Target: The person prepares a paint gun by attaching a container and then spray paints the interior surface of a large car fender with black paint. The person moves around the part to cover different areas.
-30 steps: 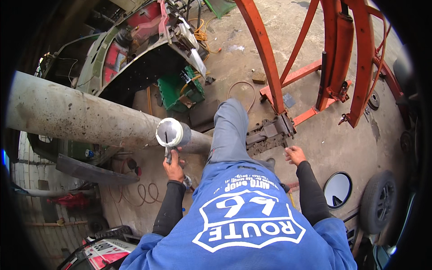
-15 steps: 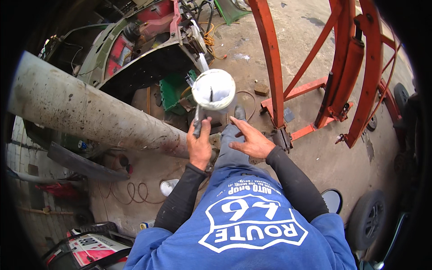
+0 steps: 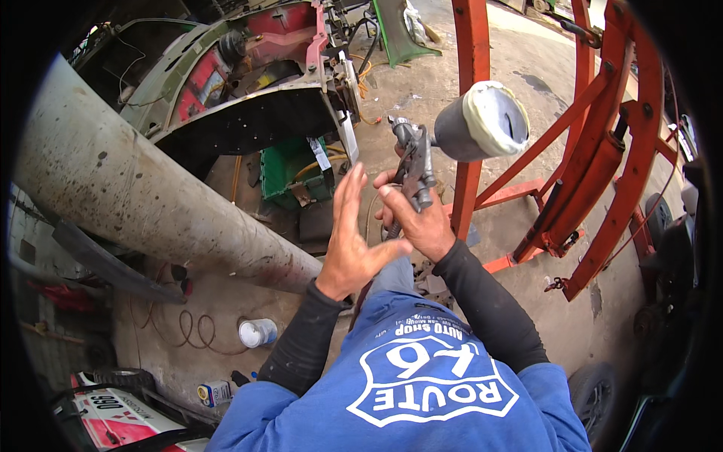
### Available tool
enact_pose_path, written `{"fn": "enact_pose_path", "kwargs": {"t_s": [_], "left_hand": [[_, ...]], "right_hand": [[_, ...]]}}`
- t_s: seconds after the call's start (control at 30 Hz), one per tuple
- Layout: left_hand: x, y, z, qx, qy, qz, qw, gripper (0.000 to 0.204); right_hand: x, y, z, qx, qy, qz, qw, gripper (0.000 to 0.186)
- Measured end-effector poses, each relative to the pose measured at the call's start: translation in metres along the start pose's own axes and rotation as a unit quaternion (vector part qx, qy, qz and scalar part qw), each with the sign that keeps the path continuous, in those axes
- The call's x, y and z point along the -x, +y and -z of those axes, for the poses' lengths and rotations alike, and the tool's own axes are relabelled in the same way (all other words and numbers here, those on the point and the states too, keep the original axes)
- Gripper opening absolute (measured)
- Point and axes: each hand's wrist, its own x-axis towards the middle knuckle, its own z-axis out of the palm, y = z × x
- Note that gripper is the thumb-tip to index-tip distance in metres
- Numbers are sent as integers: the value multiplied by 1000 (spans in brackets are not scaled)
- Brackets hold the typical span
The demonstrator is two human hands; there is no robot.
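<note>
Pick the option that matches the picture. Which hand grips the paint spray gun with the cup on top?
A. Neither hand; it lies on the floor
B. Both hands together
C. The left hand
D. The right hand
D: the right hand is closed around the handle of the spray gun, while the left hand is held open beside it, fingers spread, holding nothing.

the person wears a bright blue t-shirt (image 3: 422, 392) with a large white shield-shaped print across the chest and a line of small white lettering above it, seen upside down from the head camera. under it are 2 tight black long sleeves, the left sleeve (image 3: 305, 343) and the right sleeve (image 3: 489, 309), each ending at the wrist. the left hand (image 3: 354, 241) and right hand (image 3: 418, 218) are bare, without gloves. grey trousers (image 3: 392, 279) show beyond the shirt's hem.
</note>
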Motion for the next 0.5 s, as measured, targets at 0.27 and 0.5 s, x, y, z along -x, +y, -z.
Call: {"fn": "enact_pose_path", "kwargs": {"t_s": [0.27, 0.5], "left_hand": [[105, -174, -3, -3, -111, 410, 905, 28], [87, -256, 13, -204, -2, 369, 907, 27]], "right_hand": [[-121, -19, 21, 49, 44, -32, 997, 49], [-279, -17, 27, 5, 7, -6, 1000, 48]]}}
